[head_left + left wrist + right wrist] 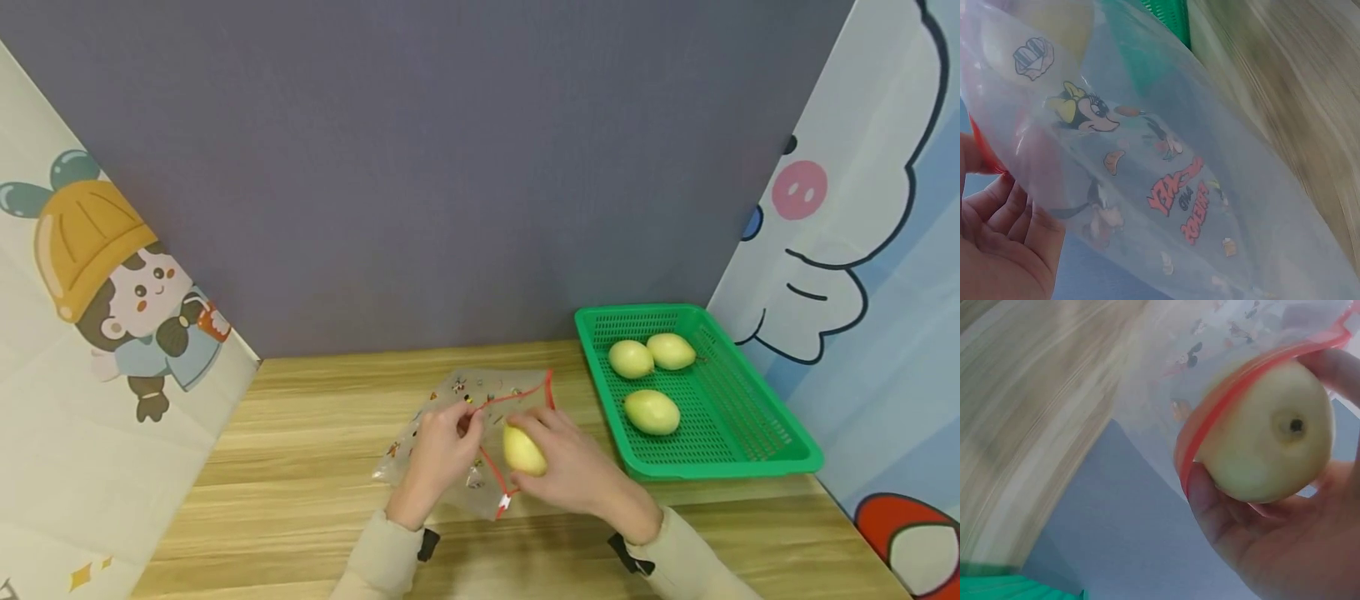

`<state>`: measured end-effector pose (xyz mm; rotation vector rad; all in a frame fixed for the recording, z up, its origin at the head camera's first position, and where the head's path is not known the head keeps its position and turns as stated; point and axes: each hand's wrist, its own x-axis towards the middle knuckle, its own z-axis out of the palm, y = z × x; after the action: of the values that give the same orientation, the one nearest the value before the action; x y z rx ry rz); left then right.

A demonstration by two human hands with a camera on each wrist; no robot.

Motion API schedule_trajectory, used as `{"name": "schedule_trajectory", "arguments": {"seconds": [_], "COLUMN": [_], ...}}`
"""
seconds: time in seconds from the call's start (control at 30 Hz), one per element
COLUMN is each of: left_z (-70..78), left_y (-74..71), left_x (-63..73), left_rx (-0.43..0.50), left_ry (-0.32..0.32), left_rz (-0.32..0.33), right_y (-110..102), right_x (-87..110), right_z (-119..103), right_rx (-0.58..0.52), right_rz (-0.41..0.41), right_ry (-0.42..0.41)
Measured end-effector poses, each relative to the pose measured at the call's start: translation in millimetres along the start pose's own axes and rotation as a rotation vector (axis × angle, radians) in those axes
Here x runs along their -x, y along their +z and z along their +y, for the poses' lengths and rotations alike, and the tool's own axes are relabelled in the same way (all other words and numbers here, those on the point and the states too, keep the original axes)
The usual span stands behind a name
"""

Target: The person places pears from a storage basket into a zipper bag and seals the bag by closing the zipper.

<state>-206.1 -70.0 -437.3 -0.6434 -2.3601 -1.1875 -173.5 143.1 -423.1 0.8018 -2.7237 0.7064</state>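
My left hand pinches the red-edged mouth of a clear plastic zip bag printed with small cartoon figures. A white slider sits on the near end of that red edge. In my right hand is a pale yellow pear, gripped between thumb and fingers at the opening. The right wrist view shows the pear partly behind the red rim, its dark-spotted end facing the camera. Through the bag film in the left wrist view, a yellowish shape shows blurred.
To the right stands a green slotted plastic basket with three more pears, one of them the nearest pear. Everything rests on a wood-grain table. A grey panel rises behind, with cartoon-printed sheets on both sides.
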Motion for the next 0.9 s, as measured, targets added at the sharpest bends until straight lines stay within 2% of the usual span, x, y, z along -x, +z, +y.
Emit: {"name": "schedule_trajectory", "arguments": {"seconds": [0.13, 0.37, 0.53, 0.9], "left_z": [1.3, 2.1, 2.8, 2.3], "left_y": [-0.1, 3.9, 3.4, 3.0], "left_x": [0.5, 2.9, 3.5, 3.1], "left_rx": [0.002, -0.002, 0.002, -0.001], "left_ry": [-0.006, -0.064, -0.061, -0.049], "left_rz": [-0.014, -0.042, -0.049, -0.046], "right_y": [0, -7, -17, -41], "right_x": [0.7, 4.4, 6.1, 0.8], "right_z": [2, 4, 6, 8], "right_rx": [0.002, 0.005, 0.013, 0.094], "right_rz": [-0.015, -0.047, -0.030, 0.004], "right_ry": [0.012, 0.013, 0.033, -0.055]}}
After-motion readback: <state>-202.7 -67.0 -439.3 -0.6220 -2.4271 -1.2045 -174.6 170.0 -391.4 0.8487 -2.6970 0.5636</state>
